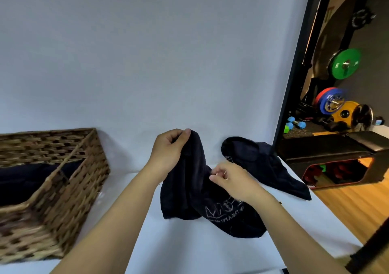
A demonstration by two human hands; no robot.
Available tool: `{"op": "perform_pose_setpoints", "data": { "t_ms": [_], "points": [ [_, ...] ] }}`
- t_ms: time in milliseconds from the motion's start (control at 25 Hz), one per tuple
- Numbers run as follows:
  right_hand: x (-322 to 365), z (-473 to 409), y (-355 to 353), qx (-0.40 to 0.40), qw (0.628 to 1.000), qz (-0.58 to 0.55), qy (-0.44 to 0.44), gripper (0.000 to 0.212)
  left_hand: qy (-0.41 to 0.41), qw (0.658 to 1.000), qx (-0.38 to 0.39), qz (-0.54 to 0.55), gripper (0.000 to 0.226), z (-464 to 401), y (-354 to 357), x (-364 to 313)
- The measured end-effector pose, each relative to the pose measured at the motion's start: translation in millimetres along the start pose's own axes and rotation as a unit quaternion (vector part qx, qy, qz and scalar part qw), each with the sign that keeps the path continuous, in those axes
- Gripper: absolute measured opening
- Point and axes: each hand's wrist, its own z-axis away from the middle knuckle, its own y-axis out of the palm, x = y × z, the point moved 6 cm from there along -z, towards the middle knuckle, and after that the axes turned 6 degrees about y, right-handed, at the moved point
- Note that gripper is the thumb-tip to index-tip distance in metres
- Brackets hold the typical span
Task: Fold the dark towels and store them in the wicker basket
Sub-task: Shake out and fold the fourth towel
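A dark towel with pale stitched lettering hangs crumpled over the white table. My left hand grips its upper edge and lifts it. My right hand pinches the cloth lower down at its middle. A second dark towel lies rumpled on the table behind, near the right edge. The wicker basket stands at the left, with dark cloth lying inside it.
The white table runs to an edge on the right, beyond which is a wooden floor. A white wall stands close behind. Past a black frame at the right are a black bench and coloured weight plates.
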Motion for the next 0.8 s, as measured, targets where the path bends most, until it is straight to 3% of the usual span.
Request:
{"op": "perform_pose_setpoints", "data": {
  "t_ms": [80, 200, 240, 320, 400, 480, 600, 640, 720, 800],
  "points": [
    [-5, 0, 4, -0.027, 0.999, 0.034, 0.001, 0.018, -0.028, 0.999, -0.026, 0.01, 0.036, 2, -13, 12],
    [1, 7, 26, 0.061, 0.993, 0.099, -0.013, 0.056, -0.039, 0.997, -0.051, 0.047, 0.036, 4, -31, 16],
    [-1, 9, 35, 0.073, 0.989, 0.126, -0.006, 0.059, -0.036, 0.997, -0.054, 0.037, 0.036, 6, -36, 18],
    [-5, 5, 45, 0.037, 0.985, 0.168, 0.0, 0.033, -0.03, 0.997, -0.073, -0.012, 0.037, 12, -48, 26],
    [-8, -2, 39, -0.016, 0.995, 0.099, 0.009, 0.015, -0.04, 0.992, -0.104, -0.059, 0.038, 22, -66, 43],
    [-6, -8, 19, -0.099, 0.994, -0.045, 0.001, 0.015, -0.05, 0.985, -0.145, -0.08, 0.041, 34, -87, 59],
    [17, 9, -22, -0.251, 0.939, -0.229, -0.052, 0.017, -0.021, 0.97, -0.231, -0.07, 0.04, 47, -115, 61],
    [27, 18, -29, -0.245, 0.933, -0.253, -0.075, 0.017, -0.008, 0.969, -0.239, -0.063, 0.037, 50, -123, 58],
    [40, 30, -22, -0.105, 0.962, -0.237, -0.079, 0.029, 0.001, 0.976, -0.216, -0.028, 0.041, 53, -134, 59],
    [31, 39, 5, 0.028, 0.991, -0.127, 0.003, 0.043, -0.042, 0.988, -0.141, -0.039, 0.053, 58, -138, 75]
  ]
}}
